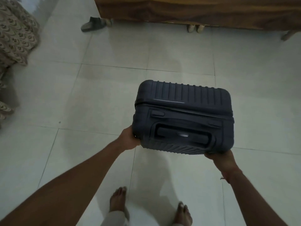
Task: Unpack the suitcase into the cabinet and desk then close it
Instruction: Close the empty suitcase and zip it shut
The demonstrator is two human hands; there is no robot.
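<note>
A dark navy hard-shell suitcase [183,118] with ribbed sides is in front of me above the tiled floor, zipped closed, its top with the retracted handle facing the camera. My left hand [129,138] grips its near left corner. My right hand [222,159] holds the near right corner from below, fingers tucked under the shell. Whether the case touches the floor is hidden by its own body.
A wooden bed frame [195,10] runs along the far side, with a dark sandal [93,24] and pale footwear [195,28] at its base. Patterned fabric [14,36] hangs at the left. My bare feet [118,201] stand on the white tile floor [97,95].
</note>
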